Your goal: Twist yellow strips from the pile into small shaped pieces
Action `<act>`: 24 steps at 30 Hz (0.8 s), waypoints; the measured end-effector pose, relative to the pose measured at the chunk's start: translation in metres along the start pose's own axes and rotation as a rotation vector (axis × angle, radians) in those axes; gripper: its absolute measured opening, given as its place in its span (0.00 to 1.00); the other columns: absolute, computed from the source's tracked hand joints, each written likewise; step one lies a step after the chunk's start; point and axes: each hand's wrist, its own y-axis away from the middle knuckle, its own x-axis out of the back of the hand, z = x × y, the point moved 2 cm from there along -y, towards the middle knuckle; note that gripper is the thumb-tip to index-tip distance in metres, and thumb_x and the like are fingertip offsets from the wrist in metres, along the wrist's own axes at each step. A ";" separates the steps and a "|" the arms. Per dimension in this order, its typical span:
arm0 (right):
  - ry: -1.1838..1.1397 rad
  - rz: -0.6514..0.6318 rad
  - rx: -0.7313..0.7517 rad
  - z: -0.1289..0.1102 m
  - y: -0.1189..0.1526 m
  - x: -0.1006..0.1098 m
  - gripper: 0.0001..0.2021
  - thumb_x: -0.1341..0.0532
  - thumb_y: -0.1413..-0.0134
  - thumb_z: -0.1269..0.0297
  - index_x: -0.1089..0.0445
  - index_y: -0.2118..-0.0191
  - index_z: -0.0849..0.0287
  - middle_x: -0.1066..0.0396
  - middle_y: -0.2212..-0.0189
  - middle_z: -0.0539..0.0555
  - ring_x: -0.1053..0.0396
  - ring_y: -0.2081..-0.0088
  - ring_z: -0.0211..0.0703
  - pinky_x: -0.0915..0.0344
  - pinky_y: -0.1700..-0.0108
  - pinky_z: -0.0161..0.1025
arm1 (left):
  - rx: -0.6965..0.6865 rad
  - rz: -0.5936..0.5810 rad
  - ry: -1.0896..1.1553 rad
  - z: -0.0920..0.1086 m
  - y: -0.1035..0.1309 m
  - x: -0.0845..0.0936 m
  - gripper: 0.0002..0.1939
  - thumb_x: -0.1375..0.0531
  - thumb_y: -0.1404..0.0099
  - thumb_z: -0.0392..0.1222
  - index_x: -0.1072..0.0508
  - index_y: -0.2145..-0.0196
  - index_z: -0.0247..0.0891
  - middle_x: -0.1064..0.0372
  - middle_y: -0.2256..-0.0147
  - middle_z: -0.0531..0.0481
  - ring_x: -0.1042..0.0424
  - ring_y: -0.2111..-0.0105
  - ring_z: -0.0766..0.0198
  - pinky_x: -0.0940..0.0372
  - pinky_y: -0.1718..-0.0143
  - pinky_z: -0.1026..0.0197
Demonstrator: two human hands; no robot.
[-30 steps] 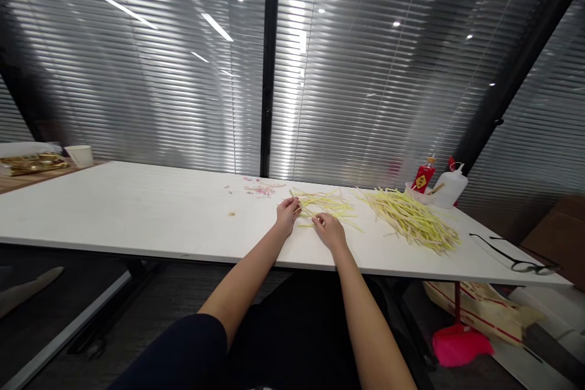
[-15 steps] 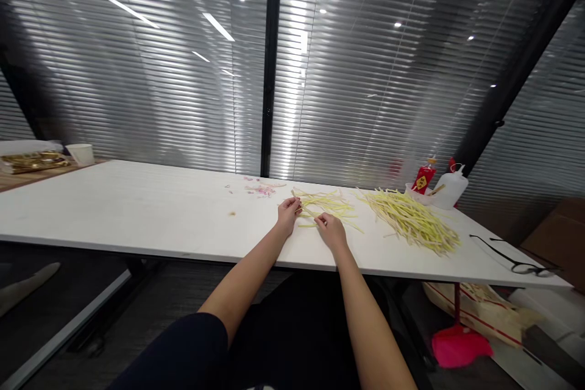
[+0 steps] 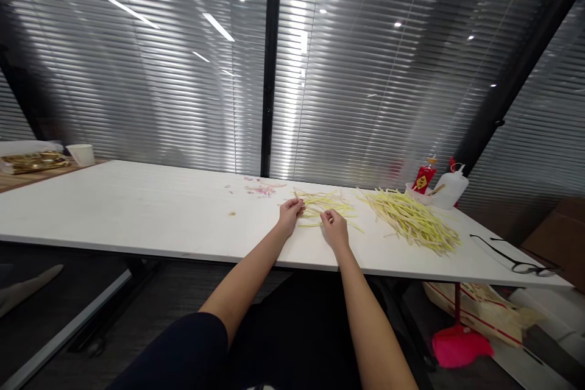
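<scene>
My left hand (image 3: 289,214) is closed in a pinch around a thin pale yellow strand (image 3: 296,194), whose tip sticks up past the fingers. To its right, my right hand (image 3: 335,226) is also pinched, thumb and forefinger together; the strand seems to stretch across to it, though its far end is too small to make out. Beneath and beyond both hands lies a loose spread of yellow-green strands (image 3: 331,201) on the white table (image 3: 137,210). A larger heap of similar strands (image 3: 414,219) rests farther right.
Small pink scraps (image 3: 264,190) lie left of the strands. At the back right stand a red bottle (image 3: 424,177), a white squeeze bottle (image 3: 450,187) and a shallow bowl (image 3: 418,197). Black glasses (image 3: 525,267) sit near the right corner. A white cup (image 3: 81,155) stands far left.
My right hand has shifted slightly right and away from me, widening the gap to my left hand. My left hand has barely moved and keeps its pinch.
</scene>
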 end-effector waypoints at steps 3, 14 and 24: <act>-0.158 0.098 -0.092 0.006 -0.003 0.001 0.16 0.47 0.47 0.51 0.33 0.66 0.60 0.33 0.72 0.53 0.37 0.72 0.41 0.40 0.69 0.35 | 0.015 -0.058 -0.025 0.001 0.004 -0.004 0.16 0.30 0.58 0.46 0.26 0.74 0.34 0.29 0.72 0.48 0.30 0.72 0.67 0.37 0.65 0.62; -0.900 0.061 -0.363 0.020 -0.008 -0.008 0.18 0.35 0.59 0.49 0.37 0.72 0.58 0.37 0.75 0.47 0.46 0.84 0.29 0.51 0.84 0.30 | -0.036 -0.403 -0.227 0.002 0.020 -0.017 0.10 0.31 0.55 0.41 0.24 0.76 0.32 0.27 0.69 0.44 0.30 0.72 0.64 0.35 0.66 0.58; -0.913 -0.169 -0.361 0.019 -0.006 -0.014 0.20 0.34 0.61 0.53 0.29 0.61 0.59 0.29 0.68 0.52 0.42 0.80 0.30 0.50 0.82 0.28 | 0.049 -0.353 -0.146 0.011 0.024 -0.019 0.12 0.30 0.57 0.42 0.25 0.76 0.33 0.27 0.73 0.46 0.29 0.73 0.64 0.35 0.66 0.58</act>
